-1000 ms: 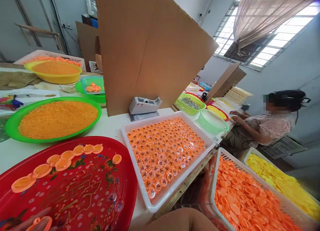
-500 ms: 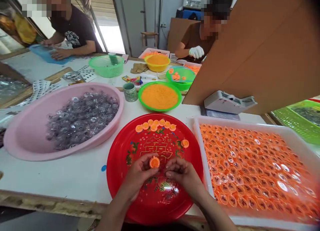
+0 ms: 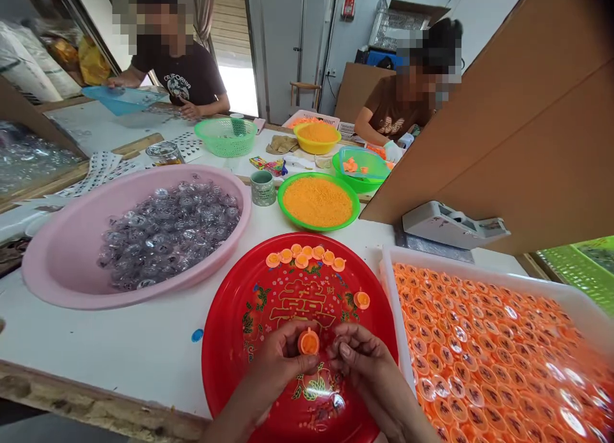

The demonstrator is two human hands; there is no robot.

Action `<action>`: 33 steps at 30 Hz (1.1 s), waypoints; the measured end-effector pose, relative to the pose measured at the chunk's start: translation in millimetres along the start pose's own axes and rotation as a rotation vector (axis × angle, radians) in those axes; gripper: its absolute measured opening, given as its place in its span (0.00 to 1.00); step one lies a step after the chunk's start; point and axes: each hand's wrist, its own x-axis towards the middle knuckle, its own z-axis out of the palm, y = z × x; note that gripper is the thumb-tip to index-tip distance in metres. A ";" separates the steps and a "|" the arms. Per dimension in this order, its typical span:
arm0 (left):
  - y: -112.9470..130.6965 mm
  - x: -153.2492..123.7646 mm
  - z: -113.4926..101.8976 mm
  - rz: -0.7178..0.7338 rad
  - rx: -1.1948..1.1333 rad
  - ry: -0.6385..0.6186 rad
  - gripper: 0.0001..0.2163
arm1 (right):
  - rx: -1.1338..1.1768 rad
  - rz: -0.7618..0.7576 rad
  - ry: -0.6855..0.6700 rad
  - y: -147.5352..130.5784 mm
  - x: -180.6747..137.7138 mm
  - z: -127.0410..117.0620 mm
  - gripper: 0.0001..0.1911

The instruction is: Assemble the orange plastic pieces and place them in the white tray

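Note:
Between the thumb and fingers of my left hand [image 3: 274, 361] is a small round orange cup [image 3: 308, 344] with a little tab, its open face turned up. My right hand [image 3: 365, 361] hovers just to its right, fingers curled and thumb pressed in; whatever they pinch is too small to make out. Both hands are over a red round tray [image 3: 221, 309] with a printed pattern. Several more orange cups [image 3: 301, 260] lie along the tray's far rim, and a single orange cup [image 3: 361, 300] sits at its right side.
Left stands a pink basin [image 3: 62, 251] of clear domed pieces. A white tray [image 3: 391, 283] on the right holds rows of orange cups. Beyond are a green bowl [image 3: 320, 227] of orange granules, a mug [image 3: 263, 188], a grey device [image 3: 446, 224] and a cardboard panel [image 3: 508, 142]. Two co-workers sit opposite.
The camera view has shifted, so the scene sits lower and further right. My right fingers are curled more tightly. The left co-worker's blue basket is tilted up; the other co-worker's gloved hand is lower.

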 end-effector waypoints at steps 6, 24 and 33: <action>-4.7 -4.5 5.8 0.011 0.032 -0.027 0.23 | 0.052 -0.003 0.002 -4.9 -1.2 2.0 0.14; -9.9 -0.7 9.5 0.012 0.047 -0.013 0.23 | -0.359 -0.150 0.080 -1.6 -3.4 -6.6 0.11; -15.4 1.6 9.1 0.019 -0.043 -0.161 0.21 | -0.424 -0.059 0.060 -4.0 1.0 -7.2 0.13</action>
